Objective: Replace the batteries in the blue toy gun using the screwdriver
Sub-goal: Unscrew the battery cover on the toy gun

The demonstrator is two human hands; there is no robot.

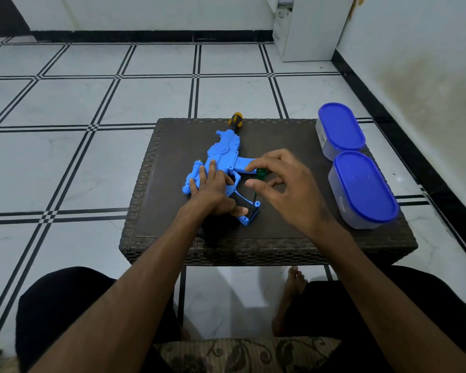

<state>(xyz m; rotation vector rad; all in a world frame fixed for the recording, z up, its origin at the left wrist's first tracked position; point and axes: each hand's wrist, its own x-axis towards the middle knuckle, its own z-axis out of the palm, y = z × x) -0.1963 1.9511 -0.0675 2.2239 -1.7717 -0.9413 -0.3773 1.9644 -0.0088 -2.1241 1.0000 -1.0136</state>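
The blue toy gun (222, 154) lies on its side in the middle of the dark wicker table (280, 238). Its black grip (244, 204) points toward me, with the base of the grip open. My left hand (213, 189) lies flat on the gun's body, its thumb against the grip. My right hand (283, 184) hovers just right of the gun with curled fingers, and a small green battery (261, 172) sits between the index finger and thumb. The yellow and black screwdriver handle (236, 121) sticks out behind the gun's far end, near the table's back edge.
Two clear plastic containers with blue lids stand on the table's right side, one at the back (340, 127) and one nearer (363, 187). Tiled floor surrounds the table. My knees and one bare foot (293, 281) are below the front edge.
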